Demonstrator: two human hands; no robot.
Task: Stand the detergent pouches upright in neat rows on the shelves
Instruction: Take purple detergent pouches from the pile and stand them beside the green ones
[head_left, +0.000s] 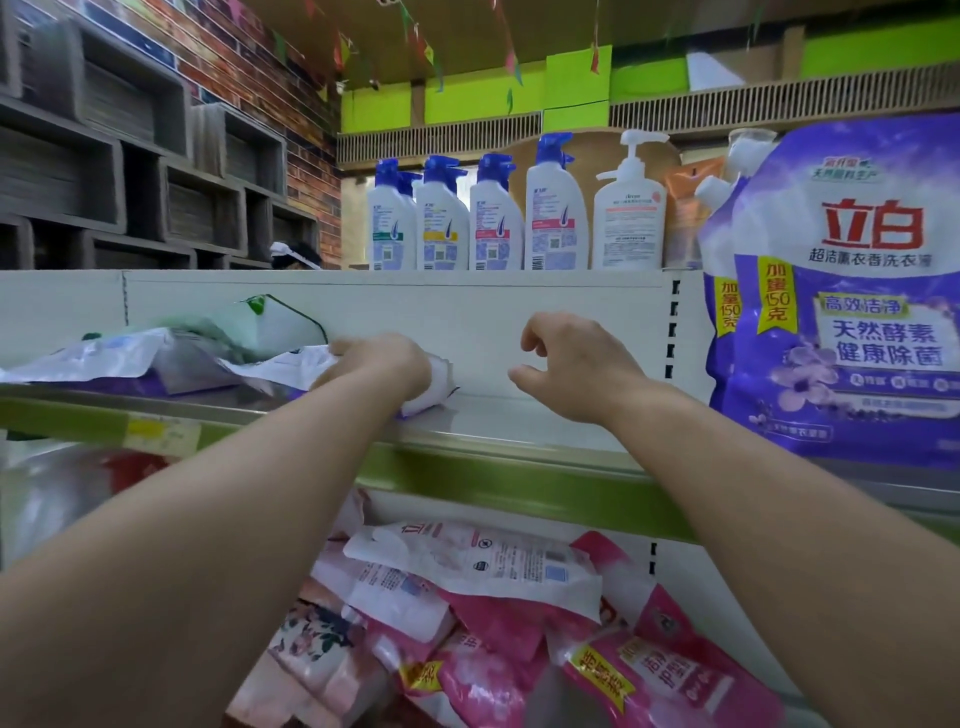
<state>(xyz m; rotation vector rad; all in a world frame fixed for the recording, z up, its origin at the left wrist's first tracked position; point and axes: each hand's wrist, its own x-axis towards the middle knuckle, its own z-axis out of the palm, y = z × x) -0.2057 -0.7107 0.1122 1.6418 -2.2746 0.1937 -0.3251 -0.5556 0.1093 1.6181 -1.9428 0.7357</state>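
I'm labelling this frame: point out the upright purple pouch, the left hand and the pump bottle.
upright purple pouch (852, 291): head view, front label.
left hand (379, 364): head view, back of hand.
pump bottle (629, 218): head view, white body.

Both bare forearms reach up and forward side by side, the left hand (375, 366) palm down with its fingers curled over and gripping something, the right hand (571, 366) just beside it, hovering with fingers loosely curled and holding nothing.
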